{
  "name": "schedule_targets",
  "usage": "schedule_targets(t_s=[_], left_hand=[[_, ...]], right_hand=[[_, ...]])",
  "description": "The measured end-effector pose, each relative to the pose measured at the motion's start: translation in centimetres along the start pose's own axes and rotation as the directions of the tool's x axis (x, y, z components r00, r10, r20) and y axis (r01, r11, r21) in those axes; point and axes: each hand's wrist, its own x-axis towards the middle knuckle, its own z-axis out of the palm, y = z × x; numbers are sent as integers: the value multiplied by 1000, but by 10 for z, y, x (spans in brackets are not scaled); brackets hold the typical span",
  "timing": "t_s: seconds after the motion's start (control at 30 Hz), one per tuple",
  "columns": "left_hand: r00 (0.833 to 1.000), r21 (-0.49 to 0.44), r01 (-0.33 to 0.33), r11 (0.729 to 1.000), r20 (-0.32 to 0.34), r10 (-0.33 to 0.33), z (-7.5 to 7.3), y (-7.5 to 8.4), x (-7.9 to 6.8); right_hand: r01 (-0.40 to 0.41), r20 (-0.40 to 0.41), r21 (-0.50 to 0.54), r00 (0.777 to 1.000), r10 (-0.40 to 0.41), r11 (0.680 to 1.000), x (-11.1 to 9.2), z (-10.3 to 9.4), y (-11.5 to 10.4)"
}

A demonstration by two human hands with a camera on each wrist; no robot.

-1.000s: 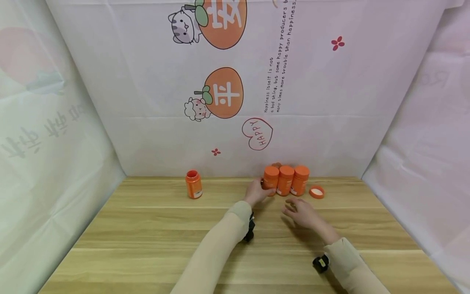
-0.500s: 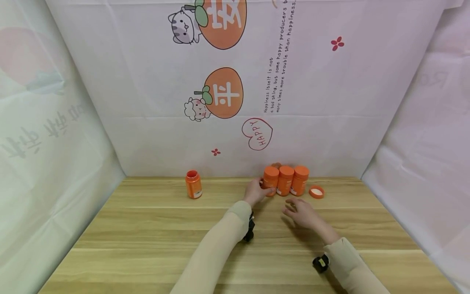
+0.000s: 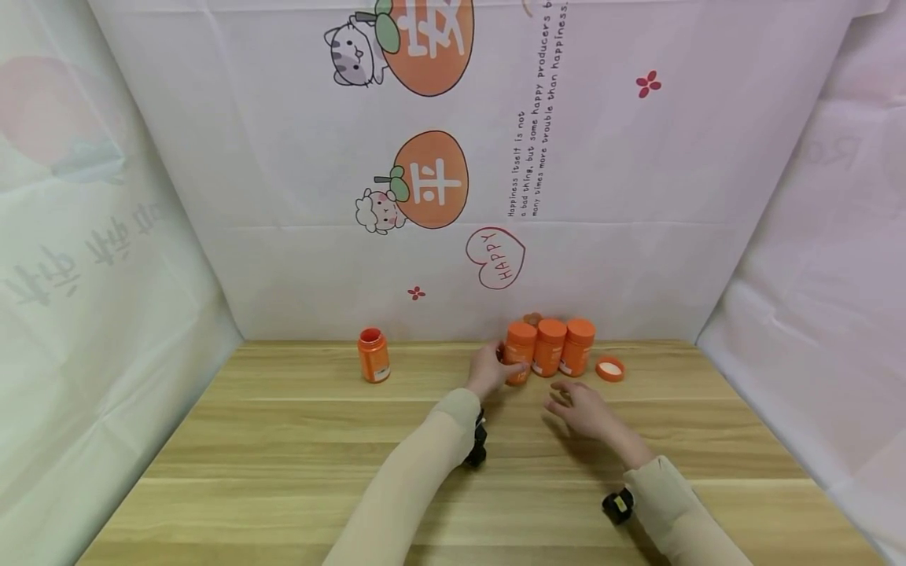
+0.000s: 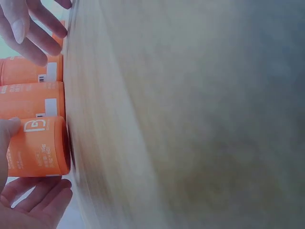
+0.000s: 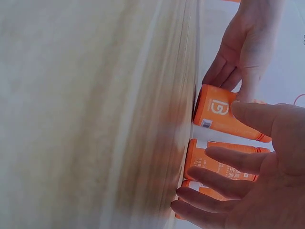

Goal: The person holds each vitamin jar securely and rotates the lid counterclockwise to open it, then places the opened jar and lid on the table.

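My left hand (image 3: 487, 371) grips an orange capped bottle (image 3: 520, 352) from its left side, thumb across the front and fingers round the far side. In the left wrist view this bottle (image 4: 37, 150) shows white print, and in the right wrist view it leans slightly compared with its neighbours. Two more capped orange bottles, a middle one (image 3: 550, 347) and a right one (image 3: 578, 347), stand upright beside it. My right hand (image 3: 583, 410) hovers in front of them, fingers spread and slightly bent, holding nothing. The right wrist view shows those fingers (image 5: 224, 183) before the two bottles.
An orange bottle without its lid (image 3: 373, 358) stands at the back left. To the right of the row lies an orange lid (image 3: 610, 369), pale inside facing up. A printed white cloth (image 3: 318, 259) closes off the back of the wooden table (image 3: 297, 448).
My left hand has drawn the leftmost of the three bottles slightly toward me and left, so a small gap shows beside the middle bottle. My right hand has stayed in place.
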Motion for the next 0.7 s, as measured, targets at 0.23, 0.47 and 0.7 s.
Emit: schedule_targets(t_s=[0.23, 0.47, 0.7], left_hand=[[999, -12, -54, 998, 4, 54, -9, 0, -7], [998, 24, -52, 998, -18, 52, -20, 2, -14], [997, 104, -70, 992, -25, 73, -26, -5, -17]], right_hand=[[23, -28, 4, 999, -22, 1000, 2, 0, 1], [11, -23, 12, 1000, -11, 1000, 3, 0, 0], [5, -28, 36, 1000, -4, 999, 3, 0, -1]])
